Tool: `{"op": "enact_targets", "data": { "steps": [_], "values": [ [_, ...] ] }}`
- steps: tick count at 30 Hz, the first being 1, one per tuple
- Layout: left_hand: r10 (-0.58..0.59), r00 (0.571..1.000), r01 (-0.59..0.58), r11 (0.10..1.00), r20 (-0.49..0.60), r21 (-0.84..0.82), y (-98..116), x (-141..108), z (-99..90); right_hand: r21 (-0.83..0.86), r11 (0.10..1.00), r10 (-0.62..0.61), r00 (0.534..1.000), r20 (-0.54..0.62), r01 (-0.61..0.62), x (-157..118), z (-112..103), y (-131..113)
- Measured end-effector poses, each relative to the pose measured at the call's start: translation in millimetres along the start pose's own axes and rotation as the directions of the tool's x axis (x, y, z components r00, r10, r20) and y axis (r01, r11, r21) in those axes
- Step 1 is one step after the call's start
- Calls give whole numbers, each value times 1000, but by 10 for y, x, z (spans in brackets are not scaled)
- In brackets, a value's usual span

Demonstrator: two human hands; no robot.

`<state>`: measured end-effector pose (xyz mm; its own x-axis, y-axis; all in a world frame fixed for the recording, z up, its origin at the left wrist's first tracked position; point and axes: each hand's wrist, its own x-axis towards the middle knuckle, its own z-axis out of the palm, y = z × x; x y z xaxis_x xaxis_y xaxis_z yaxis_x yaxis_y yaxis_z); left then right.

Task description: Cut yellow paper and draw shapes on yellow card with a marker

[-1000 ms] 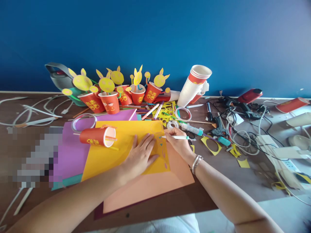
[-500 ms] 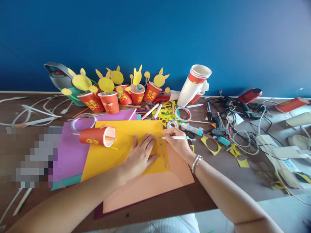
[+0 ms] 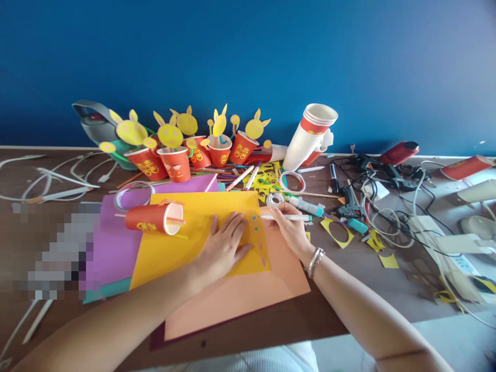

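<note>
My left hand [image 3: 225, 248] lies flat with fingers spread on the yellow sheet [image 3: 194, 212]. Between the fingers of my right hand [image 3: 290, 227] is a white marker [image 3: 290, 218], its tip pointing left at the sheet's right edge. Small green and pink drawn marks [image 3: 256, 228] run down that edge. Beneath lie a peach sheet [image 3: 232, 305] and a purple sheet [image 3: 116, 232]. On the yellow sheet's left part, a red paper cup [image 3: 149, 219] rests on its side.
Red cups with yellow rabbit figures [image 3: 173, 164] stand along the wall. A tall stack of white cups [image 3: 308, 139] leans right of them. Tape rolls [image 3: 134, 196], paper scraps [image 3: 337, 232], a glue gun [image 3: 349, 204] and cables [image 3: 387, 222] lie around.
My right hand has shifted slightly right with the marker, drawing its tip away from the small marks. My left hand has stayed in place.
</note>
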<state>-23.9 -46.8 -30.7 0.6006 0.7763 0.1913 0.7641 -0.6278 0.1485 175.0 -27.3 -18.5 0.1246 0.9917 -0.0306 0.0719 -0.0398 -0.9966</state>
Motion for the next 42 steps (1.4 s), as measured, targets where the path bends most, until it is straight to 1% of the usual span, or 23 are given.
{"op": "enact_targets", "data": {
  "steps": [3,6,9,12,14,16,18,19,22,24,27,32,38,42],
  "values": [
    [-36,999,36,999,-13,0,-41,23,-3,0,1000,0,999,39,0,-27,-6,-23],
    [-53,998,53,998,-15,-14,-72,40,-15,-47,998,-23,995,96,28,-41,-5,-30],
    [-67,998,67,997,6,-28,-89,52,-35,-108,992,-58,993,102,69,-48,0,-36],
    [-73,997,74,997,12,-33,-100,59,-48,-133,991,-14,995,99,27,-45,0,-38],
    [-71,997,71,997,18,-30,-107,61,-48,-151,988,6,990,141,15,-34,-6,-35],
    [-64,998,64,998,31,-25,-113,60,-42,-192,978,-41,981,190,78,-18,-15,-30],
    [-57,998,57,998,35,-19,-118,58,-34,-225,963,-102,972,213,151,-5,-21,-26],
    [-54,998,55,998,32,-16,-119,57,-30,-223,963,-105,971,213,153,-1,-23,-24],
    [-50,999,50,999,6,-7,-113,53,-22,-159,986,-17,982,188,48,4,-26,-7],
    [-45,999,45,999,-10,7,-96,44,-21,-117,993,11,986,168,9,9,-32,11],
    [-31,1000,31,999,-2,37,-44,9,-22,-70,997,-3,990,144,13,24,-42,32],
    [-13,999,8,994,51,107,74,-80,-20,-6,1000,18,993,114,-18,45,-23,16],
    [-54,995,38,983,86,178,209,-120,-33,10,999,45,995,90,-46,68,1,17],
    [-36,991,8,979,132,205,315,-206,-61,2,1000,20,996,91,-20,73,-4,19]
  ]
}}
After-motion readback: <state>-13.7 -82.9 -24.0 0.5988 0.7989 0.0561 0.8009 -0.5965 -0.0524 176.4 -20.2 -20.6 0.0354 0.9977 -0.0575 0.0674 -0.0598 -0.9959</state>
